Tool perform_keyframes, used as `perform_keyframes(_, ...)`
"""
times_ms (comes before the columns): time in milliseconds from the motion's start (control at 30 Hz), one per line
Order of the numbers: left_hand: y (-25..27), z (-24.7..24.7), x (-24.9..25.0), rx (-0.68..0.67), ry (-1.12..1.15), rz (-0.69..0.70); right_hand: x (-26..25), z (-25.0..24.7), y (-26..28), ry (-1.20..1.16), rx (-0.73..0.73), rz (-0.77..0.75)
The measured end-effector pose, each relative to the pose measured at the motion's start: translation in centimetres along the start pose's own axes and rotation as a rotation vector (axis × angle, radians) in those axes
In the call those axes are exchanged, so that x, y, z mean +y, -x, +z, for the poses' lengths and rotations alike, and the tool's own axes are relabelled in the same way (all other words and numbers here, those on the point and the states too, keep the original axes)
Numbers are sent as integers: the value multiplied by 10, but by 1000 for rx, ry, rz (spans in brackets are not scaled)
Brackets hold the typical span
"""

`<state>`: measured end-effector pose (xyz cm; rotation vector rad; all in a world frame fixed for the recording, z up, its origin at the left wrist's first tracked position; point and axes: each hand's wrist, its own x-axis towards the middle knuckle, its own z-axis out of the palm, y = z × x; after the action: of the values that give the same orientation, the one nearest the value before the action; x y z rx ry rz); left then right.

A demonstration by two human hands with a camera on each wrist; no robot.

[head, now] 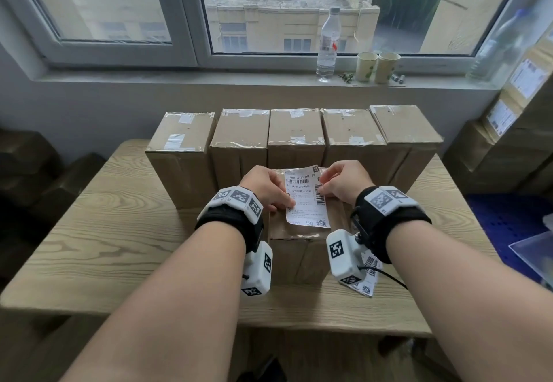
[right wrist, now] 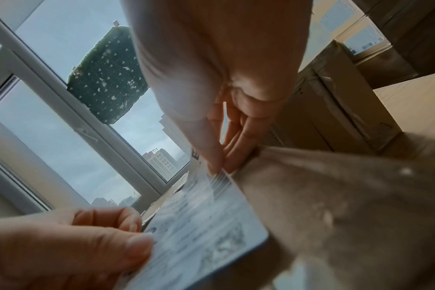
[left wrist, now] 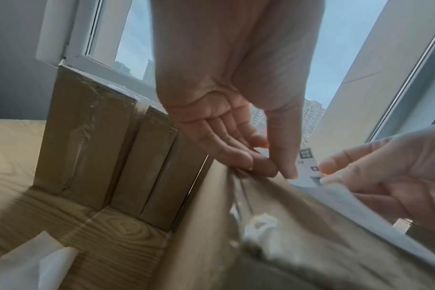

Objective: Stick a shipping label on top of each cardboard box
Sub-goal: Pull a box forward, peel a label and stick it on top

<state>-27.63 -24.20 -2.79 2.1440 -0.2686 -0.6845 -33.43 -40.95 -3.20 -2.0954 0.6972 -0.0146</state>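
On the wooden table (head: pixel 125 232), closest to the person, a few spare labels (head: pixel 369 274) lie under the right wrist, beside the near cardboard box (head: pixel 294 257). On that box's top lies the shipping label (head: pixel 305 202), its far end lifted; the left hand (head: pixel 264 187) pinches its left edge and the right hand (head: pixel 344 182) pinches its right edge with thumb and fingers. Behind stands a row of five taped boxes (head: pixel 296 130), then the windowsill's water bottle (head: pixel 327 43) and two paper cups (head: pixel 377 67).
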Motion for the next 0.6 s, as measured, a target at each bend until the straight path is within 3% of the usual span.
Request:
perform_keyframes(433,-12,4,6,-5,-218,-41,-3,1,-3,140,-12,-32)
perform_keyframes(600,-18,-2,12,-17,-382,-110,-9,2,-5,326,7,-47)
